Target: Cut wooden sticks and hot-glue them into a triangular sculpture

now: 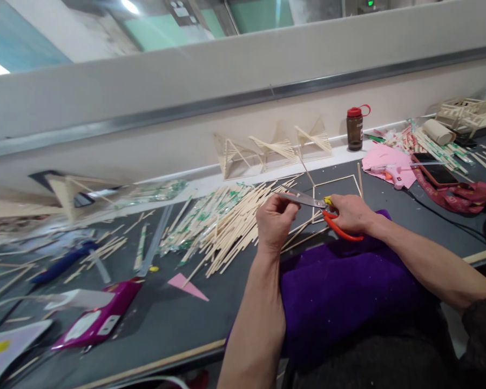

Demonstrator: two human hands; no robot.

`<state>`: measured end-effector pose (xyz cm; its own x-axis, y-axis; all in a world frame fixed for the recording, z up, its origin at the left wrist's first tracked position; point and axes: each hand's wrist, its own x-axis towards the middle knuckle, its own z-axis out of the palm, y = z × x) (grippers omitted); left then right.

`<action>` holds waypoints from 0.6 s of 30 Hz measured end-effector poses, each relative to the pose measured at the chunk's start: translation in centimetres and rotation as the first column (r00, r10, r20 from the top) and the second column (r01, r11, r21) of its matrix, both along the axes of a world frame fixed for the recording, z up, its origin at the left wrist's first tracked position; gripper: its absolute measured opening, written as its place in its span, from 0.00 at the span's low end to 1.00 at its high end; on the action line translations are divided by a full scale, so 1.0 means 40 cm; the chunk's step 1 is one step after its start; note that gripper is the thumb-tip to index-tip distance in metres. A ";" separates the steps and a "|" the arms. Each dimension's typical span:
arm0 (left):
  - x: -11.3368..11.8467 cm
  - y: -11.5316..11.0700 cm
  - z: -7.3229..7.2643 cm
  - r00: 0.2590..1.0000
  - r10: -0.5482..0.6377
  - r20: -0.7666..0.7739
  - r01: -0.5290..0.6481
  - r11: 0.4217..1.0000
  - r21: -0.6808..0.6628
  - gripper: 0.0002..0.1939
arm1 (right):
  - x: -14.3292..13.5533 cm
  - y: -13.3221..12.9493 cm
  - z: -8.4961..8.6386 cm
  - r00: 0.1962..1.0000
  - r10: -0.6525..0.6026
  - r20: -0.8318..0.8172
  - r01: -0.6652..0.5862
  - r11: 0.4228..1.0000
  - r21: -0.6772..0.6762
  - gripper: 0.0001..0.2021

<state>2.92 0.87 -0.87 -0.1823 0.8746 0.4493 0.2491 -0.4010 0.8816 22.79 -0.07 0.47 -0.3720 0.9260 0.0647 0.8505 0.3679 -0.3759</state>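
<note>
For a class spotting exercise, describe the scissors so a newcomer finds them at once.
Start at the dark table, where pale sticks lie heaped near the middle. Just right of that heap, the right hand holds the scissors. Their orange-red and yellow handles and grey metal blades set them apart from the pale sticks.

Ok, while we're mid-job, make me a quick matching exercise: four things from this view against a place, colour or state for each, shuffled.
1. Scissors
2. Bottle
3. Glue gun
4. Cloth

A. Lying partly on a pink sheet
B. Purple
C. Held in the right hand
D. Standing near the wall

Pairs: 1-C, 2-D, 3-A, 4-B
</note>
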 end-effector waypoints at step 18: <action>-0.004 -0.013 -0.009 0.994 -0.094 -0.054 0.090 0.993 -0.070 0.10 | 0.011 0.005 -0.009 0.996 0.042 -0.074 -0.041 0.999 0.013 0.25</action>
<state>2.75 0.35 -1.21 -0.0752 0.9150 0.3964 0.2644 -0.3650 0.8927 23.24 0.12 0.10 -0.4038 0.9089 0.1045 0.8041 0.4071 -0.4332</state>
